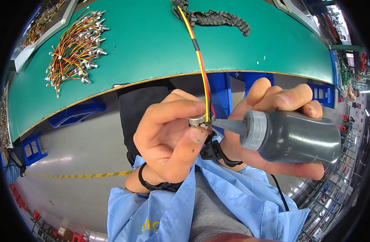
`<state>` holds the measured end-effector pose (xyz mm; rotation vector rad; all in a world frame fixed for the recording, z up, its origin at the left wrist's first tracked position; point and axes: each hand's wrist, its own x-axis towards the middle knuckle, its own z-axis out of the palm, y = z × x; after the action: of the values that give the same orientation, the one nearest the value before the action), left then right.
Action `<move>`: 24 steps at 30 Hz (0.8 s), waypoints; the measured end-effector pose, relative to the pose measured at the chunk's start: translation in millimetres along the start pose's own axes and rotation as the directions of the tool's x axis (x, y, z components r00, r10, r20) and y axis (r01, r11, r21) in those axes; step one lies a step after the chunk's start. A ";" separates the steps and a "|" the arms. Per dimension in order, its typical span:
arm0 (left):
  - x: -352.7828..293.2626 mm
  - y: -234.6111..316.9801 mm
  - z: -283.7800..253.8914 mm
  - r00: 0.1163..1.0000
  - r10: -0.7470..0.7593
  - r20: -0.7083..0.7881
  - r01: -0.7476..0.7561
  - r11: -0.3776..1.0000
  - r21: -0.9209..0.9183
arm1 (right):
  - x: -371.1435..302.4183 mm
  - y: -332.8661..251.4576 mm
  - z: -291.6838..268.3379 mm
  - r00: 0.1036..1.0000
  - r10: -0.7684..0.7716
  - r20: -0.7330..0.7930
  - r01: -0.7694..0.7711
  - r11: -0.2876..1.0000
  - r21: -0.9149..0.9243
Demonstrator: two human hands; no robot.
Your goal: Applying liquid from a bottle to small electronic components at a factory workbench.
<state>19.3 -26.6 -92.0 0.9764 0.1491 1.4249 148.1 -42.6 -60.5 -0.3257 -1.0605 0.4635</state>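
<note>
Between thumb and fingers, my left hand (168, 133) pinches a potentiometer (197, 120), a small round metal part with solder terminals. Red and yellow wires (201, 66) run up from its terminals, with a short black sleeve partway along. My right hand (269, 101) grips a squeeze bottle (300, 137) of dark contents, tilted on its side. Its grey tapered nozzle (229, 126) points left, with the tip at the terminals where the wires join. Whether the tip touches them, I cannot tell.
On the green table (144, 44), a pile of wired potentiometers (78, 52) lies at the left. A crumpled black cloth strip (219, 18) lies at the far middle, by the wires' upper end. Blue stools (78, 112) stand under the table edge.
</note>
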 end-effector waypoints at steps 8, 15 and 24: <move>-0.1 4.9 7.6 0.997 -0.060 -0.052 0.068 0.983 0.168 | -0.3 0.8 -3.4 0.999 -0.029 0.020 0.030 0.999 -0.036; -0.1 5.7 8.5 0.995 -0.075 -0.058 0.084 0.982 0.172 | 0.1 1.5 -4.8 0.998 -0.049 0.028 0.051 0.997 -0.060; -2.3 2.4 2.6 0.999 -0.033 -0.034 0.033 0.999 -0.008 | 0.9 -0.1 -9.1 0.998 -0.042 0.049 0.045 0.996 -0.072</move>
<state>18.7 -30.2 -89.9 0.9403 0.1839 1.4113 156.6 -42.5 -63.9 -0.3571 -1.1300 0.3958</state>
